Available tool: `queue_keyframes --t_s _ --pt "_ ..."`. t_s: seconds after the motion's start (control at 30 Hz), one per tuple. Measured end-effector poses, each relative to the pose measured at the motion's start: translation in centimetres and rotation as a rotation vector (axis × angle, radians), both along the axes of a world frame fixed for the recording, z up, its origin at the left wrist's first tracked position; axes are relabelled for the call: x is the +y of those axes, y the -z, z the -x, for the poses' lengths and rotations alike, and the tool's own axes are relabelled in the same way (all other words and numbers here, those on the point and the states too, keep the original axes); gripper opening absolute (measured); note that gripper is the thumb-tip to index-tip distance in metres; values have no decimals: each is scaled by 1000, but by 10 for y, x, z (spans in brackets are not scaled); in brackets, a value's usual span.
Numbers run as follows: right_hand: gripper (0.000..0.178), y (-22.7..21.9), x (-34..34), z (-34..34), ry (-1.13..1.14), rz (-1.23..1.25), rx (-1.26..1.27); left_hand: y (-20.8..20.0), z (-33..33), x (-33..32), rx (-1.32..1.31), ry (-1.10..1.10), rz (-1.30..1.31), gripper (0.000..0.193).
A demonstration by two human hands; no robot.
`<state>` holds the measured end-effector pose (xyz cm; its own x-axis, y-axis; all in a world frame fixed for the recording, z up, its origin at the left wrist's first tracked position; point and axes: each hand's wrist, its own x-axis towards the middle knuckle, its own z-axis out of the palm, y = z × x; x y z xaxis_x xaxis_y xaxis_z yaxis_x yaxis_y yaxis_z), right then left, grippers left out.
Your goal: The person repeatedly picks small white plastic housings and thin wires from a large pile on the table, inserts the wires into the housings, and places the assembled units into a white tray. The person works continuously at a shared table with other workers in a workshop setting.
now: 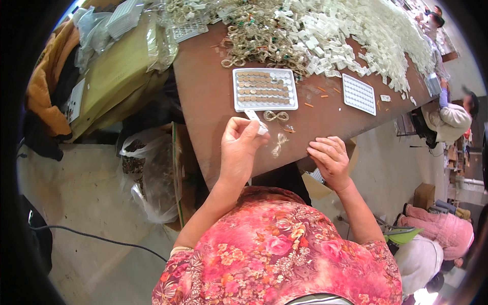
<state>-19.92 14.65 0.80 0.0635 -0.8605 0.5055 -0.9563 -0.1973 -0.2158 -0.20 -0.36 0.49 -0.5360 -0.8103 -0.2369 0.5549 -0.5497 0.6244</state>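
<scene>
My left hand [239, 152] pinches a small white plastic case [258, 123] between thumb and fingers, just over the table. Beyond it lies a white tray [235, 99] with rows of small round tan discs in its wells. A coiled clear wire bundle [276, 116] rests between that tray and my hands. Closer to me is another thin, pale, shiny bundle [279, 144], faint against the brown table [203, 91]. My right hand [330, 161] hovers at the table's near edge, fingers loosely bent and apart, with nothing visible in them.
A heap of wire bundles [259, 38] and a large pile of white plastic pieces [351, 30] cover the far side. A second white tray [359, 95] lies to the right, near orange strips [308, 105]. A plastic bag [152, 168] stands left. Other people [452, 119] are at right.
</scene>
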Motion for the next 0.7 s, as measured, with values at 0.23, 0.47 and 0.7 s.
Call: queue_keyframes --t_s 0.23,0.47,0.7 --pt "11 -17 -9 -9 19 -14 -465 -7 -2 1 -37 65 -28 9" --pt "10 -56 -48 -76 135 -186 -1013 -3 0 4 -15 5 8 15" --pt "10 -56 -72 -89 327 -403 -1183 -2 0 5 -49 -18 59 15"
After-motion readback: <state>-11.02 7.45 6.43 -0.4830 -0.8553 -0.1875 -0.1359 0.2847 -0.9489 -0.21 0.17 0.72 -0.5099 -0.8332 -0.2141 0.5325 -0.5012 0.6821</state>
